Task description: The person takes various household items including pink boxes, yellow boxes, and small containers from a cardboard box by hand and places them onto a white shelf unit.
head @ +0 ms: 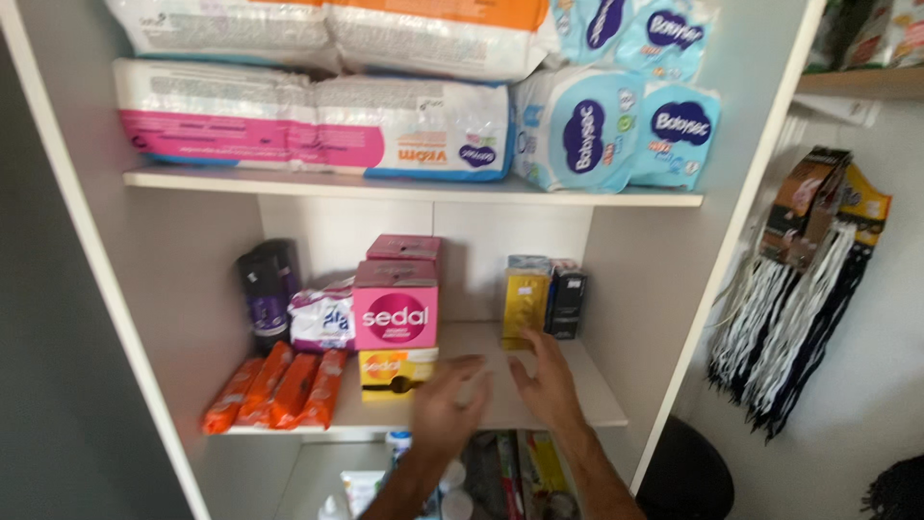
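Both hands blur: the left hand [450, 403] and right hand [549, 383] hover apart, empty, before the yellow box [525, 306]; the pink box [396, 304] stands beside.

Even bright daylight, soft shadows; hands [500, 395] motion-blurred (edges soft).

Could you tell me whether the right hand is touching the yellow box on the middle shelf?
Cannot tell. In the head view the right hand sits just below the yellow box, fingertips near its base, but motion blur hides any contact or gap.
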